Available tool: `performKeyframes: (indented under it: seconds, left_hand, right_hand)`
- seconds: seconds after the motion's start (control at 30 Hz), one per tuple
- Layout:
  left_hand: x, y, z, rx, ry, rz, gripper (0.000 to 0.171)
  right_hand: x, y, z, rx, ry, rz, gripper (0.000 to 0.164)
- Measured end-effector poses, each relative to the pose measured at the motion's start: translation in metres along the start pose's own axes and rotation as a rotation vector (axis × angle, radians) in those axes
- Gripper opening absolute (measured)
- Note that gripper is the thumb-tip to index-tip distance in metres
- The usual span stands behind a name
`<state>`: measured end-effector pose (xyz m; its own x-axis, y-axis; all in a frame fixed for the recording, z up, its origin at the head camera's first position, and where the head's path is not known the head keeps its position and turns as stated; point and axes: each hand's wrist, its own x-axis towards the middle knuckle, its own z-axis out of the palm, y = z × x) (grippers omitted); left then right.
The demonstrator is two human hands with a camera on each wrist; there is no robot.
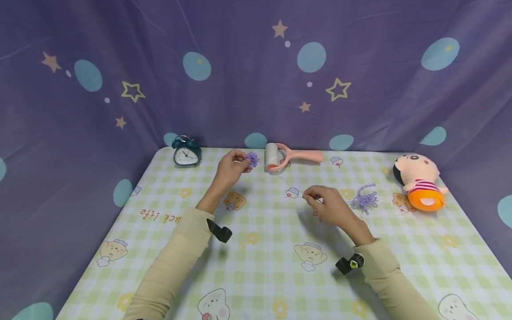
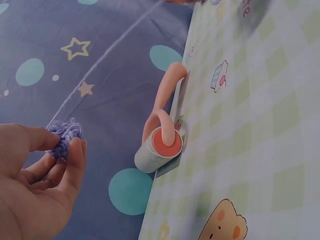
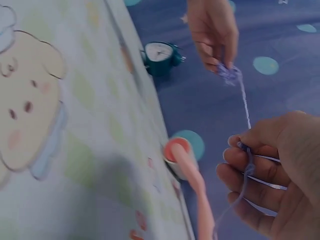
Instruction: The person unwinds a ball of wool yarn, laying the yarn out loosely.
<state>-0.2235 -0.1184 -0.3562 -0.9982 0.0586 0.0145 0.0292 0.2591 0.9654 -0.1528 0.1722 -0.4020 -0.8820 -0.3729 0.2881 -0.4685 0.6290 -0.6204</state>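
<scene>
My left hand (image 1: 231,168) pinches a small bunched piece of purple yarn (image 1: 252,160) between thumb and fingers, above the far part of the table. From it a thin yarn strand (image 2: 107,52) runs to my right hand (image 1: 329,206). The right thumb and index finger pinch that strand, and in the right wrist view a knotted tail of yarn (image 3: 248,169) hangs past the fingers. Right of that hand, a loose purple yarn tangle (image 1: 365,202) lies on the cloth.
A pink-handled lint roller (image 1: 306,155) lies at the table's back, beyond the strand. The dark green alarm clock (image 1: 187,154) stands at the back left. On the right side lies a plush doll (image 1: 424,184) in orange shorts. A checked cloth (image 1: 256,262) covers the table, with a purple curtain behind.
</scene>
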Motion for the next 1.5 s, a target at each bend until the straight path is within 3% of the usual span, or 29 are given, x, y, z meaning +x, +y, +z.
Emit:
performKeyframes:
  seconds: [0.3, 0.53, 0.97, 1.27, 1.5]
  left_hand:
    - [0.0, -0.001, -0.001, -0.004, 0.003, -0.004, 0.019]
    - [-0.001, -0.001, -0.003, 0.014, 0.024, -0.027, 0.02]
    - [-0.003, -0.001, -0.005, 0.012, 0.037, -0.047, 0.019]
    - [-0.003, 0.0, -0.005, -0.022, 0.045, -0.052, 0.02]
    - [-0.002, 0.001, -0.005, -0.075, 0.087, -0.077, 0.021]
  right_hand:
    - [-0.003, 0.012, -0.029, -0.038, 0.323, 0.003, 0.01]
    - [-0.011, 0.022, -0.047, -0.053, 0.451, 0.09, 0.016]
    - [-0.021, 0.036, -0.071, -0.026, 0.612, 0.316, 0.026]
    - [-0.027, 0.048, -0.084, 0.046, 0.732, 0.382, 0.026]
    - [-0.035, 0.055, -0.087, 0.074, 0.76, 0.413, 0.026]
